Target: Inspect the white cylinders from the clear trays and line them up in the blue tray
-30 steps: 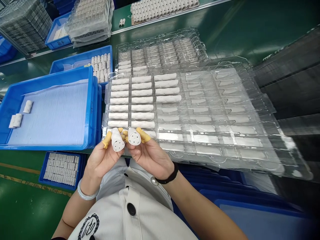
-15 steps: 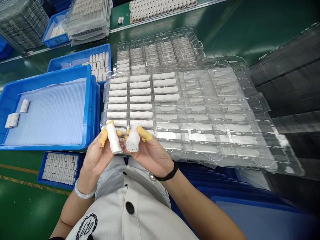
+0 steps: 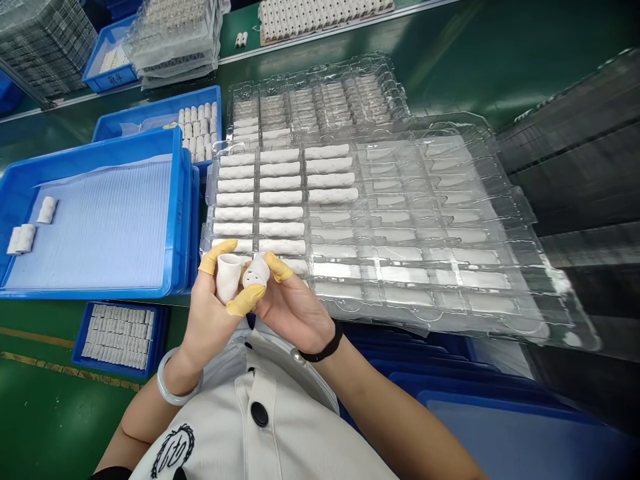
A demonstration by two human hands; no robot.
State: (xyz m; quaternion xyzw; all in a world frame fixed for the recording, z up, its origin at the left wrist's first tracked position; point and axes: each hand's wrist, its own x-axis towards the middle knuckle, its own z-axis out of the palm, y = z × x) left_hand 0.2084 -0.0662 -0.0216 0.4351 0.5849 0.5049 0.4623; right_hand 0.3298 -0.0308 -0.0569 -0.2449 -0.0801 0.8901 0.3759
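Observation:
Yellow finger covers are on both hands. My left hand (image 3: 213, 313) holds a white cylinder (image 3: 229, 280) upright, its smooth end up; one covered finger reaches across to the other piece. My right hand (image 3: 290, 303) grips a second white cylinder (image 3: 257, 269), whose end with small holes faces me. The two pieces are side by side above the near edge of a clear plastic tray (image 3: 367, 303). White cylinders (image 3: 281, 213) lie in rows in the tray's left columns, and a few are at the top of its third column.
At the left, a blue bin (image 3: 100, 287) holds several white pieces. Below it stands a smaller blue bin (image 3: 76, 353) full of them. Another clear tray (image 3: 400, 93) lies behind. Stacked trays (image 3: 175, 53) stand at the back left, blue bins (image 3: 500, 427) at the lower right.
The left piece has turned from lying tilted to standing more upright. A covered finger of my left hand now reaches the right piece, which has moved slightly left and tilted.

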